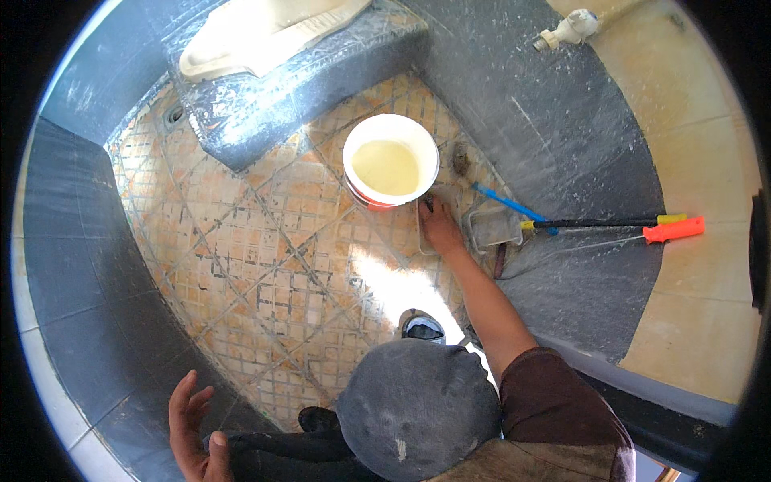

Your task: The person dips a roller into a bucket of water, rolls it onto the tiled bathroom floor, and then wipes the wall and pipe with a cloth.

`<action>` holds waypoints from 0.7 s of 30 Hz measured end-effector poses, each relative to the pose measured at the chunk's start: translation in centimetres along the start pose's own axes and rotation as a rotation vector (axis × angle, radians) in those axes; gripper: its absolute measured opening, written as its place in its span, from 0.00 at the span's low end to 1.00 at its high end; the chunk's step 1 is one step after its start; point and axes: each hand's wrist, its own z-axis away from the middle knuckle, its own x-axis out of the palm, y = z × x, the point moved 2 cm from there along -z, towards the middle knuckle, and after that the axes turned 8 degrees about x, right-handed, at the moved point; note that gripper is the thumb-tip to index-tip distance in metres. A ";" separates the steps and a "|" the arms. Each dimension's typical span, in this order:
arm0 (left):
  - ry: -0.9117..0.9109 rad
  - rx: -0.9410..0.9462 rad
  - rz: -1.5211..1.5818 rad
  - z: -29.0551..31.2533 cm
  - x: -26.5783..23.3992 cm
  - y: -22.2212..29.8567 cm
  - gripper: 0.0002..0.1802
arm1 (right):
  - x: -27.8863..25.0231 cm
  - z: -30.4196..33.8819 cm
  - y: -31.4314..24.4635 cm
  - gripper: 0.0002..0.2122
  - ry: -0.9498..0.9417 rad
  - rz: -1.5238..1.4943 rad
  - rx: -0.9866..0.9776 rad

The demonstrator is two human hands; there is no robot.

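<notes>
My right hand [440, 226] reaches down to the floor just right of a white bucket [430, 149] with orange-red on its outside. Pale yellow material [387, 168] fills part of the bucket. The fingers curl round a small dark thing at the edge of a clear shallow tray [426, 241]; what it is cannot be made out. A second clear tray [491, 230] lies just right of it. Low on the left, my left hand [197, 430] hangs in the air, fingers apart, holding nothing.
Against the right wall lean a blue rod [510, 201], a black rod [594, 223] and a tool with an orange handle [675, 230]. A white squat toilet [265, 40] sits on a dark step [241, 120]. A tap [570, 30] juts out; a grey cloth shape [418, 410] covers the lower middle.
</notes>
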 end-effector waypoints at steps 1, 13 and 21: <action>-0.001 0.004 0.017 -0.1 0.1 0.0 0.38 | 0.1 -0.8 0.1 0.20 -0.026 -0.059 0.042; 0.035 0.013 0.037 0.0 0.5 0.7 0.38 | -1.0 -4.0 -0.4 0.14 -0.100 -0.126 0.128; 0.085 0.044 0.146 1.0 0.6 -0.2 0.32 | 1.5 -1.5 -0.5 0.13 0.438 0.088 0.027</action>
